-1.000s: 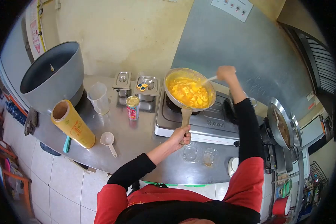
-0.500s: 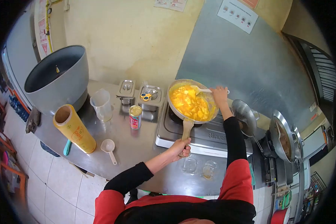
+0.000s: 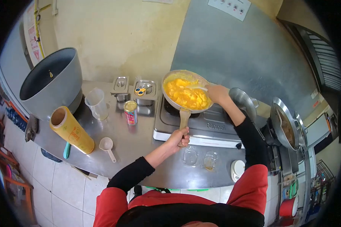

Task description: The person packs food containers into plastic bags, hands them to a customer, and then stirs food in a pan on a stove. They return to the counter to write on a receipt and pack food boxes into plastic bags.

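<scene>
A frying pan [image 3: 169, 80] holds chunky, glossy yellow food [image 3: 187, 94] that looks like scrambled egg. My left hand [image 3: 179, 138] is closed around the pan's light wooden handle [image 3: 184, 118]. The pan is over a silver Rinnai gas stove [image 3: 219, 126]; whether it touches the burner I cannot make out. At the pan's right rim, my right hand [image 3: 218, 94] grips a pale spatula [image 3: 197, 88], its head in the food. The hand covers most of the spatula's handle.
Left of the stove stand a tin can [image 3: 130, 113], lidded steel containers [image 3: 120, 86], scissors [image 3: 140, 91], a clear jug [image 3: 96, 104], a measuring scoop [image 3: 107, 145], a yellow film roll [image 3: 74, 130] and a big grey pot [image 3: 57, 85]. In front are clear plastic containers [image 3: 210, 160]; more pans [image 3: 284, 123] stand right.
My right hand has moved with the spatula across the food, its wrist now turned over the rim. The food has shifted in the pan. The whole view has moved slightly.
</scene>
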Tool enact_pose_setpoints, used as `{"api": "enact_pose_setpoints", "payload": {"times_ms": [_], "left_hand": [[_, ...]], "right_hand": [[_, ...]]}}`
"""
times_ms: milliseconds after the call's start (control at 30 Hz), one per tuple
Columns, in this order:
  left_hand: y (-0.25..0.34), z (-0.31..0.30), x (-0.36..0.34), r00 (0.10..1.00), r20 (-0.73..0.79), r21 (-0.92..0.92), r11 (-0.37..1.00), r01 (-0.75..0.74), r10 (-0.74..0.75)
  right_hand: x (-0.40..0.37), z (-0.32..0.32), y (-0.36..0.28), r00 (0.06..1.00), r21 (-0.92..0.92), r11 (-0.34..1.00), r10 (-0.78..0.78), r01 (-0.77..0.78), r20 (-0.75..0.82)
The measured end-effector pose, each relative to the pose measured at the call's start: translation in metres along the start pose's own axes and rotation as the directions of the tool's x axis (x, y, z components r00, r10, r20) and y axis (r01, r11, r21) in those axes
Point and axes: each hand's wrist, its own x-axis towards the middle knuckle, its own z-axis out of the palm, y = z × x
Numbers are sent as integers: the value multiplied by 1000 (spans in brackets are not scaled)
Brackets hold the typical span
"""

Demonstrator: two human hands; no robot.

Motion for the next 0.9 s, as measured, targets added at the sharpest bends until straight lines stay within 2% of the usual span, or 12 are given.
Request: {"api": "enact_pose_setpoints", "payload": {"times_ms": [33, 133, 233, 333, 400, 467, 600, 633, 733, 767, 833, 900], "left_hand": [[0, 1, -1, 1000, -2, -7, 1000, -8, 8], [0, 3, -1, 1000, 2, -64, 998, 24, -24], [-4, 6, 4, 999, -37, -90, 996, 19, -22], [-7, 10, 3, 995, -93, -44, 998, -37, 33], [-9, 12, 2, 987, -123, 22, 995, -98, 100], [-9, 12, -1, 987, -126, 115, 990, -85, 100], [-11, 18, -16, 975, -164, 247, 963, -108, 151], [-13, 15, -18, 973, -169, 271, 956, -108, 158], [-18, 6, -23, 975, -163, 317, 944, -94, 152], [-21, 6, -28, 962, -212, 322, 941, -98, 173], [-29, 5, -42, 903, -246, 386, 890, -242, 352], [-36, -8, -65, 832, -327, 396, 864, -310, 448]], "right_hand": [[-11, 15, 9, 998, 111, 992, -59, 61, -24], [-60, 0, -9, 938, 550, 831, -119, -85, 325], [-103, -25, -54, 900, 708, 654, -94, -266, 425], [-120, -32, -87, 921, 780, 556, -64, -287, 385], [-130, -46, -105, 934, 788, 558, -66, -258, 352], [-138, -47, -122, 945, 796, 552, -44, -247, 324], [-142, -33, -141, 992, 687, 720, 6, -93, 128], [-143, -32, -142, 985, 721, 679, 19, -138, 171], [-142, -32, -142, 993, 704, 706, -3, -82, 119], [-141, -29, -141, 994, 691, 719, -8, -68, 106], [-140, -20, -139, 996, 669, 742, -24, -41, 87], [-151, -39, -140, 997, 586, 810, 33, 12, -67]]}}
